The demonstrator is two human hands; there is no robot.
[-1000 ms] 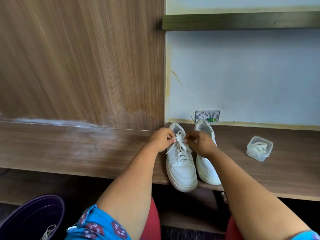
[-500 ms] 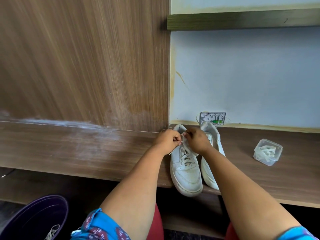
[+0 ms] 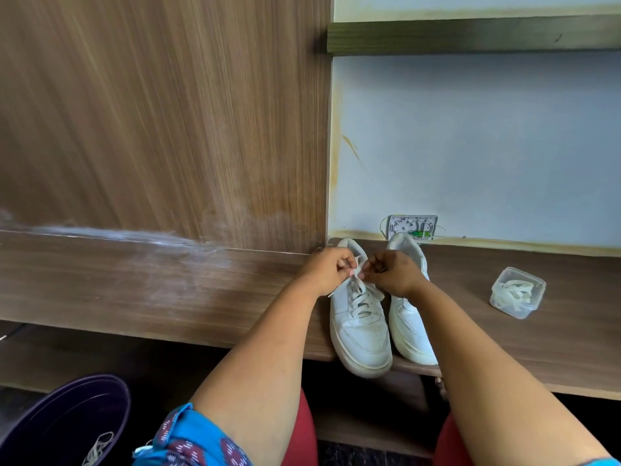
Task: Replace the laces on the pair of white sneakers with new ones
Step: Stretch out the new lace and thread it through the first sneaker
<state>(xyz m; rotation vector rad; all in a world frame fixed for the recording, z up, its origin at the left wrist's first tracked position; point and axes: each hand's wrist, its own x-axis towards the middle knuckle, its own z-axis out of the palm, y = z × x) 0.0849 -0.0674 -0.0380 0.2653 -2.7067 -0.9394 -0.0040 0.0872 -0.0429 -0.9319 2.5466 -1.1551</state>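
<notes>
Since a moment ago our left hand (image 3: 327,269) and right hand (image 3: 391,274) draw closer, fingers pinching the lace (image 3: 359,269) atop the left sneaker (image 3: 359,326), already laced; beside our right fingers, the right sneaker (image 3: 411,326) looks unlaced.

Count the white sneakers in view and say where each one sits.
2. The left sneaker stands on the wooden shelf, its lace pinched by both hands; the right sneaker stands beside it, partly hidden behind the right hand.

A room in a home, it seems: a built-in wood-laminate table (image 3: 134,290) runs along a wood panel (image 3: 168,112) and a pale painted wall (image 3: 470,146) with a shelf (image 3: 470,35) above and a socket (image 3: 412,226) low down, its wiring bare.
</notes>
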